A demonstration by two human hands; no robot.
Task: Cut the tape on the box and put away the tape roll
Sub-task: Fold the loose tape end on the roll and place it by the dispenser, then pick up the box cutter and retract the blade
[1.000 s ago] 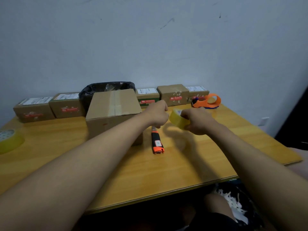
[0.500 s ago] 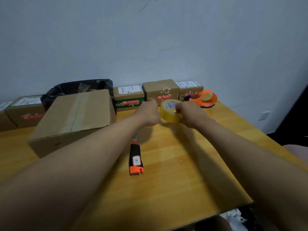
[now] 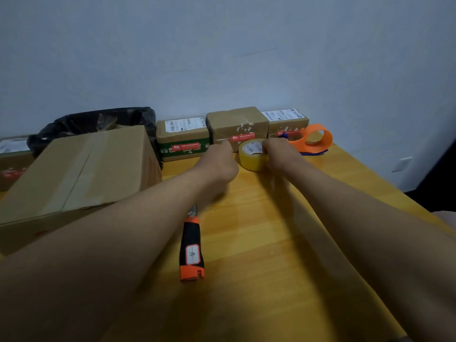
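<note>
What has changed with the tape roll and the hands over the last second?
Both hands carried the yellow tape roll away from the body, toward the small parcels. The right hand still grips it; the left hand sits beside it. The utility knife and big box stayed put.

On the wooden bench (image 3: 259, 243) are placed a large cardboard box (image 3: 81, 169), a utility knife (image 3: 192, 248), a yellow tape roll (image 3: 253, 156), small parcels (image 3: 237, 124), an orange tape dispenser (image 3: 315, 139) and a black bag (image 3: 93, 122).
</note>
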